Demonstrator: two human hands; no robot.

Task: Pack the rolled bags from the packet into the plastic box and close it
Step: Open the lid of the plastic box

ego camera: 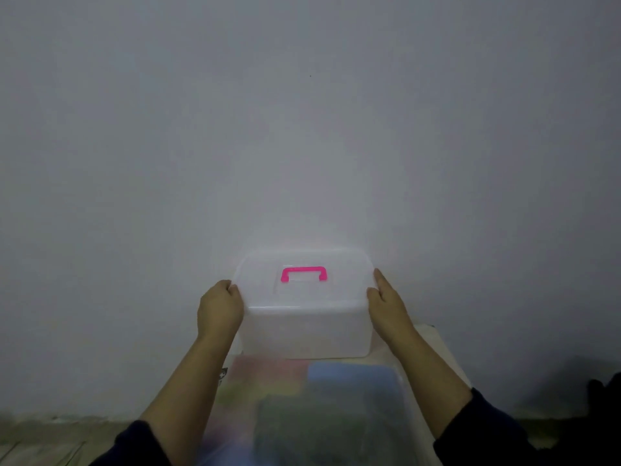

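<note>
blurred just below the plastic box lies a clear packet with blue, green and reddish shapes inside, filling the near side. both stand on a pale surface whose edge shows right of the box; a plain wall rises behind it. left hand curls round the lid's left edge, right hand presses straight fingers against its right edge. translucent box, lid on, pink handle on top.

Plastic box at 12 o'clock against the wall, left hand at its 9 o'clock side, right hand at 3, packet at 6 before it
</note>
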